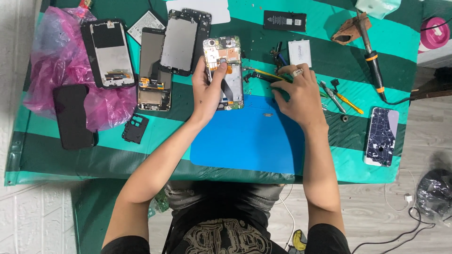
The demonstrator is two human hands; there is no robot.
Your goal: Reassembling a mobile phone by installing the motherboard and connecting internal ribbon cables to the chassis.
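My left hand (208,89) grips an opened phone body (225,52) with its circuit boards showing, thumb pressed on its upper middle. The phone rests at the top edge of a blue work mat (249,141). My right hand (301,91) is curled over a thin yellow-handled tool (268,75) whose tip points left toward the phone's right side. A ring shows on one finger of that hand.
Several dismantled phone frames (179,44) and screens lie left on a green striped cloth (56,160), some on a pink plastic bag (52,61). A black phone (73,116), batteries (284,20), soldering iron (374,66), small screwdrivers (341,96) and a cracked phone (381,136) lie around.
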